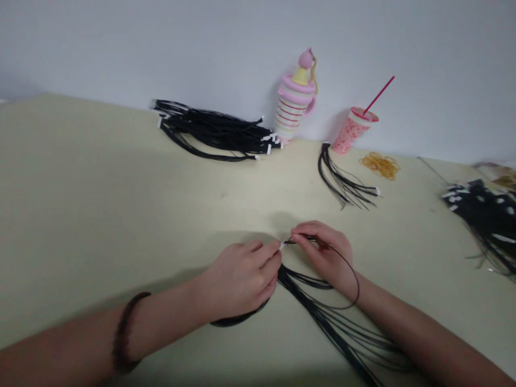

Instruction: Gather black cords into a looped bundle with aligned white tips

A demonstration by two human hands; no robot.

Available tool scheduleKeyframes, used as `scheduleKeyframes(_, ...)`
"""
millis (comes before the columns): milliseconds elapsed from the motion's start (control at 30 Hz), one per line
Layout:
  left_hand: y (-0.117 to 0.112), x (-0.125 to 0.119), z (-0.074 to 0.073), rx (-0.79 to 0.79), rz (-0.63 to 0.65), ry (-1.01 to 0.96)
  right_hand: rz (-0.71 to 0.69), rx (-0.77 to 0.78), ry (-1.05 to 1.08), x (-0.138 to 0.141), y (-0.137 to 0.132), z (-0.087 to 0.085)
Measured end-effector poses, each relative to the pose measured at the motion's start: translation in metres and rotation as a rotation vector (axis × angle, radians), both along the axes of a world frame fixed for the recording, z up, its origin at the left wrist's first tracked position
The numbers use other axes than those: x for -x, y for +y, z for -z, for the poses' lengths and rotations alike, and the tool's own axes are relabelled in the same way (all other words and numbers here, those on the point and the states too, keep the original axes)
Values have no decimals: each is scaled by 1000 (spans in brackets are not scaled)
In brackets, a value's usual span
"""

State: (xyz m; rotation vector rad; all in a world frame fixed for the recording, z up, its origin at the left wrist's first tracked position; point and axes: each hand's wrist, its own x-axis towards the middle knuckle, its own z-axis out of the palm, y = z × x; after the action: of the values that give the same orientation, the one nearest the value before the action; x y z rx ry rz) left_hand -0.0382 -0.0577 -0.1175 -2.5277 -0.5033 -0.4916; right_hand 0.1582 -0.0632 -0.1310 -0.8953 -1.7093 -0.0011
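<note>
My left hand rests on the pale table with its fingers curled round a bundle of thin black cords and pinching a small white end tip. My right hand meets it from the right, thumb and forefinger pinched on a single black cord that loops out over my wrist. The bundle fans away toward the lower right. A dark bracelet sits on my left wrist.
A large pile of black cords with white tips lies at the back. A pink striped bottle and a pink cup with a red straw stand by the wall. A smaller cord bunch, yellow rubber bands and another cord heap lie to the right.
</note>
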Motion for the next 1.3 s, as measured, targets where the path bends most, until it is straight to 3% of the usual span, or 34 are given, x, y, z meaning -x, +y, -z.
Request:
scheduleKeyframes(533, 0, 2, 3, 12, 5, 0, -48, -184, -136, -7, -3, 2)
scheduleKeyframes(1300, 0, 2, 2, -4, 3, -3, -111, -231, -202, -9, -4, 3)
